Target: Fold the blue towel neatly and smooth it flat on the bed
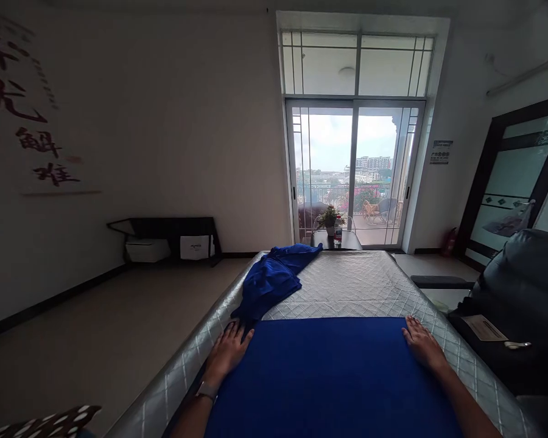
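Observation:
A blue cloth (333, 371) lies flat and smooth over the near part of a table with a silver quilted cover (356, 280). My left hand (231, 348) rests on the cloth's far left corner, fingers stretched out and thumb apart. On the far right corner lies my right hand (422, 342), palm down with its fingers extended. Both hands press flat and hold nothing. Beyond my left hand, a crumpled blue garment (274, 277) is heaped along the table's left side, its near end close to my fingertips.
A small dark table (322, 239) beyond the far end bears a potted plant (330, 220) and a bottle (338, 231). To the right stands a black armchair (511, 304) with a card (484, 327) on it. A low black shelf (173, 228) holds white boxes at the left wall.

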Demonstrator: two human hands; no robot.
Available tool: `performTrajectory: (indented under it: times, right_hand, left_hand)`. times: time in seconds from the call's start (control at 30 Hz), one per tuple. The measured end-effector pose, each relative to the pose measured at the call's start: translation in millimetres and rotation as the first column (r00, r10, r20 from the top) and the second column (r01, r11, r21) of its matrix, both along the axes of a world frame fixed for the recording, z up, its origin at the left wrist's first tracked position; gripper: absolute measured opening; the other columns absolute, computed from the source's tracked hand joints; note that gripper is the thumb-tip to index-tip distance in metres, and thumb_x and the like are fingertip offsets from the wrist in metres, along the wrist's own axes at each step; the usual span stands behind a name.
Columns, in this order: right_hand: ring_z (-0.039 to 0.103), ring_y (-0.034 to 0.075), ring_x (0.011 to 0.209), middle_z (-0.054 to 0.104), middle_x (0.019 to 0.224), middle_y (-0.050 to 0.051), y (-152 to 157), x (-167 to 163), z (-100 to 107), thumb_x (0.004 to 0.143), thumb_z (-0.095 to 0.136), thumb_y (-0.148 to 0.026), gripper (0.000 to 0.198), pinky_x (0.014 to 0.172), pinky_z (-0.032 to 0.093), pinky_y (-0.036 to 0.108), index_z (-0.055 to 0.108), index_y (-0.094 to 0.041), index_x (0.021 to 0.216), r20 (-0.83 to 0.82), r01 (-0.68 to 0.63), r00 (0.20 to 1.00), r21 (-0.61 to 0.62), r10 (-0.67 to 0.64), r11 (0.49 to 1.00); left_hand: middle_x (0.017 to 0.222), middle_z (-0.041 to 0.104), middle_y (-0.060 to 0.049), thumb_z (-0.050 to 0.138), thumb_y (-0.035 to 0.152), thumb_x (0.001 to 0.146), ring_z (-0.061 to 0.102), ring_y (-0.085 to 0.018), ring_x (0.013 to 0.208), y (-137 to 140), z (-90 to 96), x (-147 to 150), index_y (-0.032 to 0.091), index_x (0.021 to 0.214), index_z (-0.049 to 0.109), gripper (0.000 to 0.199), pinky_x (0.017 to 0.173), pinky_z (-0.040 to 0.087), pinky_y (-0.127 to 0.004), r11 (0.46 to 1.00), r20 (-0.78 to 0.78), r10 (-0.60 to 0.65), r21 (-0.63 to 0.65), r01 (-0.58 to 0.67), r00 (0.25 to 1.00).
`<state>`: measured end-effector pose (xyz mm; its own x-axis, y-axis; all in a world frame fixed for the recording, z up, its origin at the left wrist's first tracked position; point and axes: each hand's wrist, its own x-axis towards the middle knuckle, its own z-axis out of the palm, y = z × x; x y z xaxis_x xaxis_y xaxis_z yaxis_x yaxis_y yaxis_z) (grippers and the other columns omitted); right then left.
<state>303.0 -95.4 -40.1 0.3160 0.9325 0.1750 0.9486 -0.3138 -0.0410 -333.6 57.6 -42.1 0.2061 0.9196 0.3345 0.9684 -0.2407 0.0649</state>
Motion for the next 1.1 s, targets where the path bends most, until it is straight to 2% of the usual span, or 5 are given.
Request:
performTrajectory:
  times: [0.4, 0.6, 0.73, 0.87, 1.1]
  right_hand:
    - [0.022, 0.025, 0.152, 0.025, 0.164, 0.01, 3, 11, -9, 0.096, 0.023, -0.035, 0.066, 0.123, 0.021, 0.048, 0.033, -0.01, 0.157, -0.039, -0.038, 0.999, 0.003, 0.038, 0.999]
    - [0.023, 0.022, 0.152, 0.029, 0.164, 0.01, -2, 4, 2, 0.097, 0.021, -0.035, 0.065, 0.124, 0.019, 0.043, 0.033, -0.01, 0.157, -0.045, -0.021, 0.999, -0.003, 0.021, 1.0]
    - [0.023, 0.022, 0.152, 0.031, 0.163, 0.01, -7, -5, 17, 0.097, 0.023, -0.032, 0.064, 0.124, 0.019, 0.042, 0.035, -0.008, 0.155, -0.043, 0.013, 0.999, -0.005, -0.013, 1.0]
    - [0.025, 0.024, 0.152, 0.033, 0.161, 0.013, -5, -40, 42, 0.097, 0.027, -0.029, 0.062, 0.125, 0.018, 0.044, 0.039, -0.005, 0.153, -0.049, -0.034, 0.998, 0.066, 0.037, 0.997]
    - [0.029, 0.02, 0.15, 0.036, 0.16, 0.009, 22, -190, 76, 0.1, 0.026, -0.038, 0.062, 0.124, 0.02, 0.037, 0.039, -0.012, 0.154, -0.221, -0.443, 0.866, 0.079, 0.449, 0.893]
  left_hand:
    - [0.159, 0.042, -0.014, 0.03, 0.052, 0.099, 0.029, -0.03, 0.151, -6, 8.0, -5, 0.014, 0.15, 0.047, 0.065, 0.121, 0.027, -0.049, 0.98, -0.042, 0.074, -0.181, -0.08, 0.996]
    - [0.153, 0.051, -0.01, 0.028, 0.052, 0.099, 0.04, -0.029, 0.145, -6, 17.2, -12, 0.02, 0.15, 0.048, 0.063, 0.116, 0.035, -0.047, 0.988, 0.023, 0.116, -0.108, -0.113, 0.993]
    - [0.156, 0.045, -0.018, 0.03, 0.051, 0.098, 0.037, -0.031, 0.147, -8, 30.9, -5, 0.007, 0.15, 0.045, 0.069, 0.119, 0.03, -0.047, 0.971, 0.016, 0.179, -0.161, -0.175, 0.984]
    - [0.156, 0.042, -0.024, 0.034, 0.048, 0.098, 0.035, -0.035, 0.147, -21, 51.1, 32, -0.001, 0.147, 0.045, 0.07, 0.119, 0.032, -0.049, 0.98, 0.039, 0.197, -0.048, -0.195, 0.98]
    - [0.149, 0.055, -0.013, 0.033, 0.041, 0.104, 0.048, -0.026, 0.14, -55, 57.6, 177, 0.017, 0.141, 0.057, 0.051, 0.117, 0.038, -0.041, 0.956, 0.055, -0.294, -0.003, 0.295, 0.954]
